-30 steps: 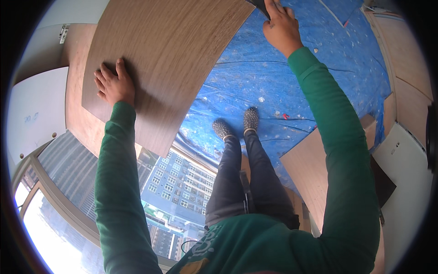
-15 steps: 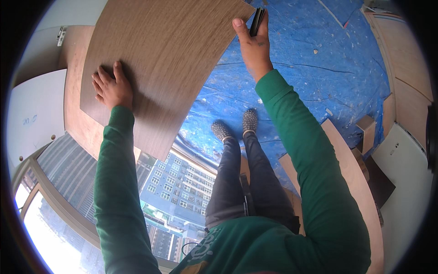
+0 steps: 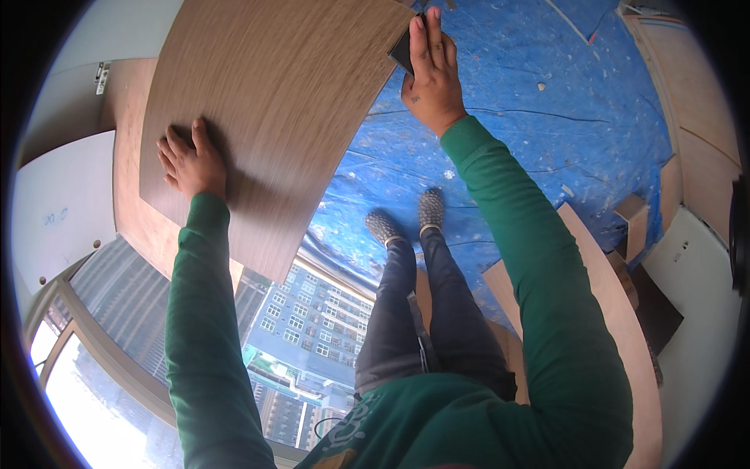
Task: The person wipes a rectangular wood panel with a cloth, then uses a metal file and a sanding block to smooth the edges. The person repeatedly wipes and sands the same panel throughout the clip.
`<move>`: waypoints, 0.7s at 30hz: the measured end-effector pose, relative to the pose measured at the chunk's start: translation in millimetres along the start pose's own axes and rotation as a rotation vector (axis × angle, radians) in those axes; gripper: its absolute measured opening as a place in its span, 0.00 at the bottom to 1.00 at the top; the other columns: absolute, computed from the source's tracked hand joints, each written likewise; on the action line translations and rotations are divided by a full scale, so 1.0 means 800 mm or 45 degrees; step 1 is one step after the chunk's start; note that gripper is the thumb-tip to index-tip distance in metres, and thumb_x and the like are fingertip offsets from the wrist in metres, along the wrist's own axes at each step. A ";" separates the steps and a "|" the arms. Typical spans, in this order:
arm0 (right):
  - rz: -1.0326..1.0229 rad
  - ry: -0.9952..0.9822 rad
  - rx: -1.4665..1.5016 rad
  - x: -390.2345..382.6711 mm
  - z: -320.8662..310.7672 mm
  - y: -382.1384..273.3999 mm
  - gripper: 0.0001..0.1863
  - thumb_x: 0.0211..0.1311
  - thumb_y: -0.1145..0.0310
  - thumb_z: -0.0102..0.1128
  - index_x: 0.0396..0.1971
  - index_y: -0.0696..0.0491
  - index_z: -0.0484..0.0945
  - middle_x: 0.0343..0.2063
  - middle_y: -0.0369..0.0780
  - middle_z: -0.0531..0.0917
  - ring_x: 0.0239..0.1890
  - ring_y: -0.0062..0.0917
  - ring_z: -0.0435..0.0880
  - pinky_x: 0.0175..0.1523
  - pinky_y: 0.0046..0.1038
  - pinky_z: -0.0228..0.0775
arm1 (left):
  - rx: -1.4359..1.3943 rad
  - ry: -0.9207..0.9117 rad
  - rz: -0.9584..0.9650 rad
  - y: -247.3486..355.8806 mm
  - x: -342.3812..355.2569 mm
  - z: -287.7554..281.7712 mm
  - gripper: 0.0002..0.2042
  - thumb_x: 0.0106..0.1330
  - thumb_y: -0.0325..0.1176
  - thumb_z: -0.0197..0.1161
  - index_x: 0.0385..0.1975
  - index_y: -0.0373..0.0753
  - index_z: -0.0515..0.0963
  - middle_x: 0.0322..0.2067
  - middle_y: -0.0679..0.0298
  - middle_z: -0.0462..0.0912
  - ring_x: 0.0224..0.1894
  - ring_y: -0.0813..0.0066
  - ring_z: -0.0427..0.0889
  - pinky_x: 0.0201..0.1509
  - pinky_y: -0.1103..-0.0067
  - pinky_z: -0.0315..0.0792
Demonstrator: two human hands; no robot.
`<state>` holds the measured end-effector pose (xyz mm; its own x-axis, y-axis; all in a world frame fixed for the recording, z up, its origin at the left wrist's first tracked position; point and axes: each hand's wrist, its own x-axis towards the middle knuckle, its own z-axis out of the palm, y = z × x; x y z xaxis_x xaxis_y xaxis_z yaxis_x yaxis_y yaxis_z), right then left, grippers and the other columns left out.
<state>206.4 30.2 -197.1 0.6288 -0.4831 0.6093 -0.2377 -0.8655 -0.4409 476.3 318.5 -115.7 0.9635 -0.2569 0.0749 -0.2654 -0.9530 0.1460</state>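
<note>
Board [image 3: 289, 102] with brown wood grain, lying over a pale wood sheet [image 3: 131, 148] that shows past its left edge and partly past its near edge. The far end is cut off by the upper border of the view, so the full long axis cannot be told; the grain runs away from the near edge and to the right, roughly along the right edge. Left hand [image 3: 194, 166]: palm down near the near left corner of the board, fingers apart. Right hand [image 3: 434, 94]: clamped on a dark block [image 3: 401, 55] at the far part of the board's right edge, fingers stretched out; the thumb is hidden. The block's visible side slants roughly along that edge. Compared with half a second ago, the right hand is turned so that its back shows, and the block, then just off the far right corner with its layered side visible, now meets the board's edge in view. The left hand keeps its place on the board. Surroundings: a blue floor cover [image 3: 508, 156] with pale specks, under the patterned shoes [image 3: 430, 209]; a white panel [image 3: 70, 211] left of the pale wood sheet; at right, a pale panel [image 3: 625, 344] and a dark sheet [image 3: 658, 313].
</note>
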 end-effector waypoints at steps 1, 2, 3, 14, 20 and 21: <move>0.000 0.053 -0.023 0.014 0.001 0.013 0.57 0.48 0.87 0.63 0.81 0.48 0.51 0.81 0.48 0.52 0.65 0.48 0.71 0.69 0.42 0.69 | 0.006 0.000 0.002 -0.002 0.001 0.001 0.44 0.72 0.72 0.44 0.80 0.46 0.56 0.81 0.54 0.50 0.84 0.58 0.44 0.82 0.49 0.37; 0.160 0.092 0.007 0.029 -0.001 0.016 0.52 0.53 0.85 0.62 0.80 0.53 0.51 0.79 0.51 0.54 0.68 0.48 0.68 0.71 0.41 0.66 | 0.009 0.002 0.004 -0.003 0.001 0.000 0.44 0.72 0.72 0.43 0.80 0.46 0.56 0.81 0.54 0.50 0.84 0.58 0.44 0.82 0.49 0.37; 0.321 0.131 0.036 0.042 -0.001 0.017 0.48 0.58 0.83 0.60 0.79 0.57 0.51 0.78 0.55 0.57 0.72 0.48 0.66 0.73 0.41 0.63 | 0.011 0.004 0.007 -0.005 0.002 0.000 0.44 0.72 0.72 0.43 0.80 0.46 0.56 0.81 0.54 0.50 0.84 0.58 0.44 0.82 0.49 0.37; -0.082 -0.117 0.182 -0.055 -0.013 -0.087 0.51 0.47 0.84 0.66 0.76 0.43 0.64 0.78 0.36 0.63 0.60 0.37 0.73 0.66 0.40 0.70 | 0.033 -0.030 0.008 0.000 -0.001 -0.004 0.44 0.73 0.72 0.42 0.80 0.44 0.56 0.81 0.54 0.50 0.84 0.56 0.45 0.82 0.51 0.38; 0.268 0.166 0.080 0.013 0.003 -0.041 0.52 0.47 0.84 0.66 0.77 0.43 0.64 0.78 0.38 0.63 0.59 0.40 0.72 0.65 0.43 0.69 | 0.014 0.019 0.016 -0.003 0.004 0.000 0.44 0.72 0.72 0.44 0.79 0.47 0.59 0.81 0.55 0.53 0.83 0.57 0.47 0.82 0.56 0.39; 0.243 0.069 0.197 -0.014 0.003 -0.078 0.50 0.48 0.84 0.66 0.76 0.41 0.65 0.78 0.36 0.63 0.60 0.38 0.72 0.66 0.42 0.69 | 0.019 0.024 0.006 -0.005 0.004 0.001 0.44 0.72 0.72 0.44 0.79 0.47 0.59 0.81 0.55 0.53 0.83 0.57 0.47 0.82 0.56 0.39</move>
<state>215.6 89.7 -178.0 0.5417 -0.6461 0.5377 -0.2300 -0.7292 -0.6445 480.3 321.5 -117.1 0.9614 -0.2584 0.0943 -0.2692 -0.9542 0.1306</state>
